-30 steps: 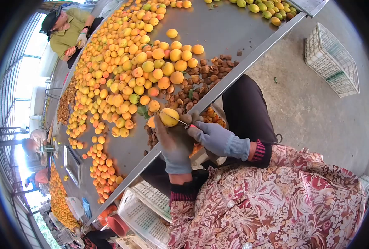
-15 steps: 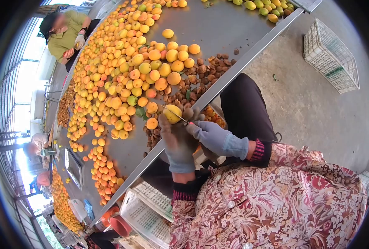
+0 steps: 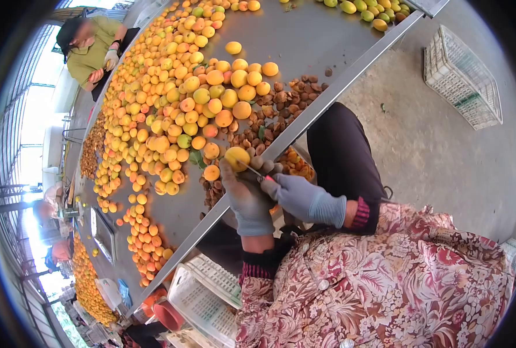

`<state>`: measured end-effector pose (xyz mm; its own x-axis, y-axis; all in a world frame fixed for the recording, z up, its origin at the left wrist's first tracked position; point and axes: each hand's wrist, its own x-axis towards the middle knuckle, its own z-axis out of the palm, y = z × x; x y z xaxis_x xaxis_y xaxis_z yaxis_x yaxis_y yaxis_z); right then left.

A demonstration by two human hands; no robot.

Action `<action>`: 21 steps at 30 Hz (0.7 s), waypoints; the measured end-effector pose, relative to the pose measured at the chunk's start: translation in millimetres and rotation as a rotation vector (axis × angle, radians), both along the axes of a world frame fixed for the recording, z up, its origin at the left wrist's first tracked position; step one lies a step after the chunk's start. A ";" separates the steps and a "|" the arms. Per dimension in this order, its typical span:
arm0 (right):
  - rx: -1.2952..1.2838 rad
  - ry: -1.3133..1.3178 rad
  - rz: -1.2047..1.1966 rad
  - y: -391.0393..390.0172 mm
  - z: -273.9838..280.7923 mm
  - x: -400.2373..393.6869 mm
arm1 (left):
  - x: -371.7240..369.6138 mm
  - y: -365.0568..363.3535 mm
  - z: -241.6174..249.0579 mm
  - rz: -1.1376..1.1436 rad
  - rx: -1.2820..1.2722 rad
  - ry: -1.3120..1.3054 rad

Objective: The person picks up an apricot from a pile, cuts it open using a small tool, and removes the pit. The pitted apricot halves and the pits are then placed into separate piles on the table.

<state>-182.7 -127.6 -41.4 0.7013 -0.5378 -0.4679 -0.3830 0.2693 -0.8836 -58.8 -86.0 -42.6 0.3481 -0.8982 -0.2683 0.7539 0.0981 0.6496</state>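
Note:
My left hand (image 3: 247,200), in a grey glove with dark, stained fingers, holds a yellow apricot (image 3: 236,158) near the table's edge. My right hand (image 3: 304,198), gloved in grey, is closed around a small knife (image 3: 249,168) with a reddish handle. The thin blade lies against the apricot. Brown apricot pits (image 3: 284,104) are heaped beside my hands on the metal table (image 3: 281,35). Many whole apricots (image 3: 171,104) spread beyond them. Below the edge, orange apricot pieces (image 3: 295,164) show partly behind my hands.
A white plastic crate (image 3: 464,78) stands on the floor at the right. More crates (image 3: 206,296) and a red bucket (image 3: 168,315) are below the table's edge. Across the table, a person (image 3: 95,49) in a green shirt wears gloves. Greener fruit (image 3: 380,11) lies at the top.
The apricot has turned and shifted slightly left in my left hand. The knife and my right hand have tilted a little, and the left fingers are more spread behind the blade.

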 end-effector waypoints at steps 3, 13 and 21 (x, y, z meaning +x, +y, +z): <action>-0.051 0.010 0.040 -3.0 21.6 -6.9 | -5.6 -0.9 6.6 0.031 -0.035 0.132; 0.067 -0.052 0.099 -13.5 10.2 -6.8 | -4.6 -2.0 9.7 0.126 0.068 0.111; 0.209 -0.308 -0.167 -48.9 62.9 -21.2 | -1.9 12.5 20.5 0.065 -0.218 -0.290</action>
